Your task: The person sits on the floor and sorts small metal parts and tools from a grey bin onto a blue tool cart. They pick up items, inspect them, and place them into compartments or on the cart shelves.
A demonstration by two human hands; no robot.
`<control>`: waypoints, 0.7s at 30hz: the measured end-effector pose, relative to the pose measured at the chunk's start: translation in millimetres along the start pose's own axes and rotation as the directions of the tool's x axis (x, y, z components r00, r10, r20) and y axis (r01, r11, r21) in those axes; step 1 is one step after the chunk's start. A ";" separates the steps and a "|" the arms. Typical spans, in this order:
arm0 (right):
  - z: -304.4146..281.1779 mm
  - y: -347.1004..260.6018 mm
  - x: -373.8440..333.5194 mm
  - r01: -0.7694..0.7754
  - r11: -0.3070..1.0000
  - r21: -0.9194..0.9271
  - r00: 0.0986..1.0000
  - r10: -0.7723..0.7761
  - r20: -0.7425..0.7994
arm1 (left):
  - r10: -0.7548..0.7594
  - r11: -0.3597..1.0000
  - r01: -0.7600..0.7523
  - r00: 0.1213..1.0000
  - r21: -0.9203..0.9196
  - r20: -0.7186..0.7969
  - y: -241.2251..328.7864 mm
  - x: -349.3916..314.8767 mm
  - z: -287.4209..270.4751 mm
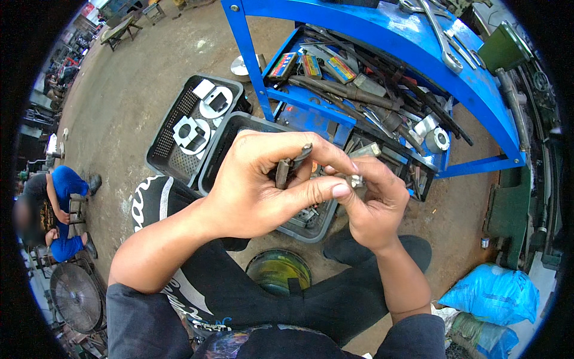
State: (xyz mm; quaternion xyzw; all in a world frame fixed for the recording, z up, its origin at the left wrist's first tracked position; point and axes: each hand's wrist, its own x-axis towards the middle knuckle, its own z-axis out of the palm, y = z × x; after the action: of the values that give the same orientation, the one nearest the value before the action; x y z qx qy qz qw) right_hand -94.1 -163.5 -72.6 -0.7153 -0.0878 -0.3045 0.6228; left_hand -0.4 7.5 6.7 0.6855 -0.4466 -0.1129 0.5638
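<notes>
My left hand [254, 185] is closed around a few short dark metal cutting bits. One bit with a spiral flute [303, 155] sticks up between thumb and index finger, and a stubby dark bit [282, 173] sits beside it. Close on the right, my right hand [376, 203] pinches a small shiny metal piece [356, 180], whose kind I cannot make out. My left thumb and index fingertips reach to this piece. Both hands are above a black plastic basket [317, 236] with small metal parts inside, partly hidden by my hands.
Another black basket [156, 149] holds silvery machined parts [192, 135]. Ahead stands a blue tool cart [359, 18] with wrenches [442, 42] on top and a shelf crowded with bits and rods. A seated person [45, 203] and a fan [76, 297] are at left; a blue sack [493, 293] is at right.
</notes>
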 end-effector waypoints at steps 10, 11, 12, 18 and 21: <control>9.0 -13.1 -10.7 -0.128 0.991 0.044 0.990 0.125 0.070 | -0.275 0.955 0.268 0.961 -0.130 -0.040 -0.2 -3.3 -1.1; 10.3 -16.6 -12.9 -0.195 0.975 0.109 0.980 0.189 0.067 | -0.304 0.946 0.297 0.952 -0.133 -0.034 -1.0 -3.1 -0.8; 11.1 -19.9 -14.1 -0.256 0.947 0.192 0.966 0.247 0.072 | -0.321 0.939 0.315 0.947 -0.137 -0.029 -1.9 -2.6 -0.8; 10.4 -28.5 -12.7 -0.394 0.852 0.345 0.918 0.382 0.107 | -0.353 0.925 0.345 0.935 -0.160 -0.020 -4.6 -0.9 1.1; 9.9 -28.8 -12.7 -0.407 0.829 0.383 0.912 0.392 0.120 | -0.367 0.914 0.360 0.930 -0.186 -0.003 -5.3 -0.9 1.1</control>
State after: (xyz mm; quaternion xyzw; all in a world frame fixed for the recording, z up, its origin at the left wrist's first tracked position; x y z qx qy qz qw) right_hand -115.5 -144.9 -55.8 -0.5808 -0.0080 -0.1301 0.8035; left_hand 0.9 7.2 1.4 0.7041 -0.2886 -0.2428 0.6016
